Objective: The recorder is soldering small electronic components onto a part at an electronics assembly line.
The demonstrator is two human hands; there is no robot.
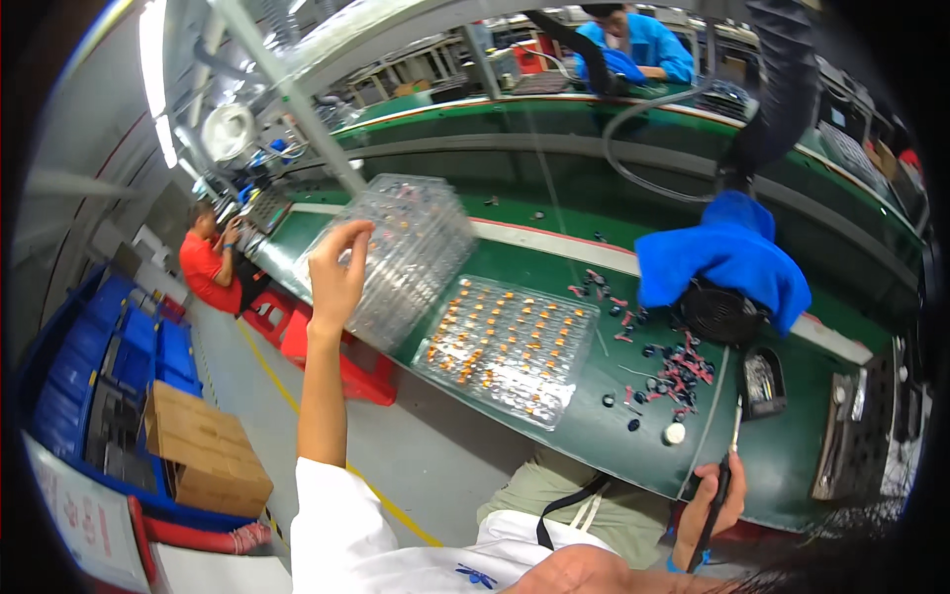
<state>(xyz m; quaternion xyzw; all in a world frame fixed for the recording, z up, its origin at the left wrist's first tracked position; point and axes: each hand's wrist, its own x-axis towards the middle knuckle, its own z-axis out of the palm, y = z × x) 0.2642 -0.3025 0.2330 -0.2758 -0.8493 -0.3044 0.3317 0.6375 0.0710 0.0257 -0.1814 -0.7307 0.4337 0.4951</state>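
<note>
My left hand (338, 272) is raised above a stack of clear plastic trays (421, 238). Its thumb and fingertips come together in a pinch; whatever may be between them is too small to make out. In my right hand (711, 510), at the lower right, is a soldering iron (733, 436) with a dark handle, its thin metal tip pointing away from me. A single clear tray (505, 346) filled with rows of small orange-marked parts lies before me. Right of it are scattered small black parts with pink-red leads (678, 374).
A blue cloth (727, 252) wraps a fume duct over a round black grille (717, 312). Near my right hand sit a small black box (763, 383) and a white round piece (674, 434). A red stool (366, 381) stands by the green bench. Two people work farther off.
</note>
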